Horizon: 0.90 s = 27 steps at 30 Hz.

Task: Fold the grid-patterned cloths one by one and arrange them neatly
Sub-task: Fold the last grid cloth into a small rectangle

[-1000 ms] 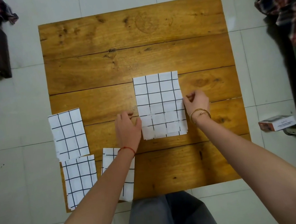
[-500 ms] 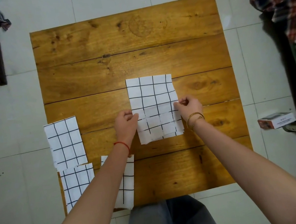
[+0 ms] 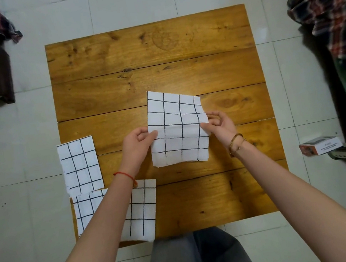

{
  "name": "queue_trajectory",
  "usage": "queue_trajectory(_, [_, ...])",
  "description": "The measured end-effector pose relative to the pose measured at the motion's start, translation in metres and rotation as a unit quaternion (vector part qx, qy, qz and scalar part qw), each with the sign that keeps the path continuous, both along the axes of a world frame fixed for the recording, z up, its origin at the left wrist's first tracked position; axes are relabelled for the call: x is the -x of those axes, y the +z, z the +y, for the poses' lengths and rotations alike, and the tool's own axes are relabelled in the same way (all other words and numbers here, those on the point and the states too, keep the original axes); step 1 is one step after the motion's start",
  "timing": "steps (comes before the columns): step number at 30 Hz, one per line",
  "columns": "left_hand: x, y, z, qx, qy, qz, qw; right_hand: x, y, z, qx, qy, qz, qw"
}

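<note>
At the centre of the frame, a grid-patterned cloth point(image 3: 177, 128) is held over the middle of the wooden table point(image 3: 148, 52). The left hand point(image 3: 137, 145) pinches its left edge between thumb and fingers, and the right hand point(image 3: 219, 124) pinches its right edge the same way, both at about mid-height. The cloth's long axis runs from the lower part of the frame toward the top, leaning slightly left; the upper half looks raised and bowed, while the lower half hangs toward or lies on the wood, and which cannot be told. It looks light, thin and limp, so it will likely sag and curl wherever it is unsupported; taking hold at opposite edges or corners and keeping it taut should give the cleanest crease. Three folded cloths sit at the lower left of the table: one point(image 3: 79, 165) at the left edge, another point(image 3: 89, 210) just below it, and a third point(image 3: 142, 209) to their right, the last two partly hidden by the left forearm.
</note>
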<state>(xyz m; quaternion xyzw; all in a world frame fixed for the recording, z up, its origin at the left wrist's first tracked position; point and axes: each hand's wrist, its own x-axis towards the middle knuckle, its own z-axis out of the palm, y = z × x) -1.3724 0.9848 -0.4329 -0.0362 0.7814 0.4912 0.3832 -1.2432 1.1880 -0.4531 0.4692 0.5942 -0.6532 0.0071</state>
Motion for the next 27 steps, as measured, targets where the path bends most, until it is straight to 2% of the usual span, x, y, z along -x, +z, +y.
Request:
queue_trajectory(4, [-0.008, 0.025, -0.005, 0.022, -0.04, 0.159, 0.986, -0.01, 0.02, 0.0, -0.098, 0.075, 0.069, 0.99])
queue_trajectory(8, [-0.016, 0.043, -0.015, -0.035, -0.058, 0.234, 0.97, -0.02, 0.038, 0.002, -0.204, 0.175, 0.077, 0.96])
queue_trajectory(12, [-0.024, 0.058, -0.022, -0.08, -0.105, 0.261, 0.956, -0.027, 0.05, 0.003, -0.215, 0.234, 0.032, 0.948])
queue_trajectory(18, [-0.032, 0.057, -0.023, -0.089, -0.067, 0.214, 0.97, -0.029, 0.056, 0.013, -0.111, 0.3, -0.007, 0.947])
queue_trajectory(23, [-0.03, 0.032, -0.018, -0.063, 0.008, 0.122, 0.99, -0.021, 0.038, 0.023, -0.017, 0.2, 0.012, 0.98])
queue_trajectory(27, [-0.022, 0.004, -0.009, -0.004, -0.01, 0.058, 0.998, -0.012, 0.021, 0.021, -0.044, 0.143, 0.007, 0.989])
